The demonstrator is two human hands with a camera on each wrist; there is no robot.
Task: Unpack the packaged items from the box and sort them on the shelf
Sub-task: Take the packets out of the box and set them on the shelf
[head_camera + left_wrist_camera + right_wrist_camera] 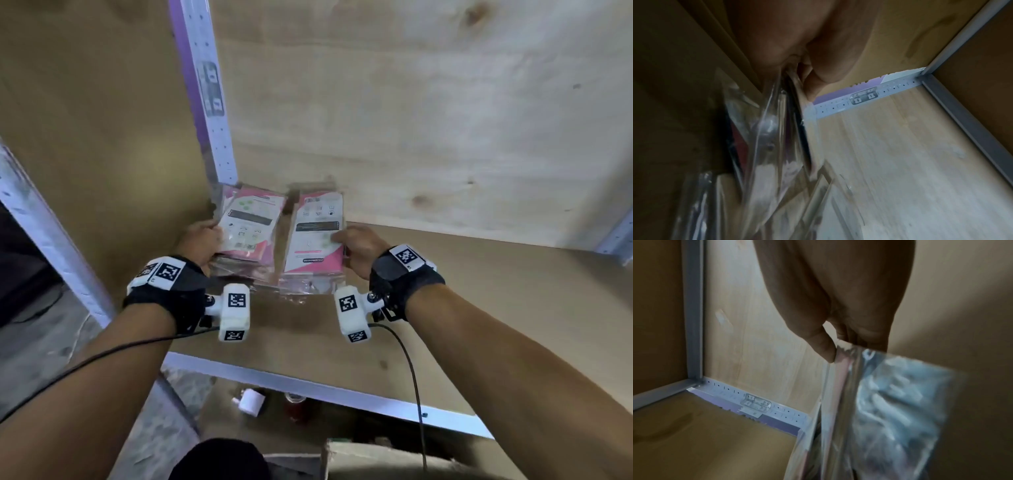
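Both stacks of pink-and-white packets sit on the shelf board point(445, 274) beside the perforated upright point(219, 137). The left hand point(202, 241) grips the left stack point(248, 228); the right hand point(359, 248) pinches the right stack point(313, 236). Best to square their edges together before letting go.

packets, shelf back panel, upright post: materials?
Packets: printed pink-white card in clear glossy plastic sleeves, going by crinkles and glare. Back panel: pale unfinished plywood, judging by grain and knots. Upright post: probably painted metal, perforated.
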